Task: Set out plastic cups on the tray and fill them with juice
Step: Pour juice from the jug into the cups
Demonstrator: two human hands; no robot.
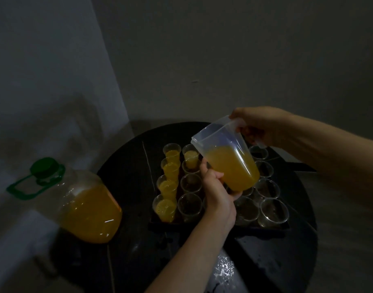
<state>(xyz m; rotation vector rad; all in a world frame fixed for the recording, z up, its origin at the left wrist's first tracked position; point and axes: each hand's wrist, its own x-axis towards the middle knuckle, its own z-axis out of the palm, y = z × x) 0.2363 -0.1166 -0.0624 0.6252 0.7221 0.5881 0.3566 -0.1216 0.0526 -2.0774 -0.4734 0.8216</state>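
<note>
Holds juice jug (228,159) above tray (181,226), over the middle cups. Clamps right hand (259,125) fingers round handle to steer tilt; wraps left hand (217,191) fingers under base to carry weight. Tips long axis diagonal: base low-right, spout up-left, aimed toward second-column cup (191,157). Shows no stream.

Observed: a clear pitcher (228,159), part full of orange juice, is held tilted above the dark tray (223,228), spout toward the far-left rows. My right grip (257,125) wraps the handle. My left grip (218,187) cups the base from below, thumb on the side wall. Five filled cups (168,185) are noted: the left column of four and the far cup of the next column. The empty cups (191,205) fill the remaining visible places. A large juice bottle (86,208) with a green cap stands left of the tray on the round dark desk (276,261). Lighting is dim.
</note>
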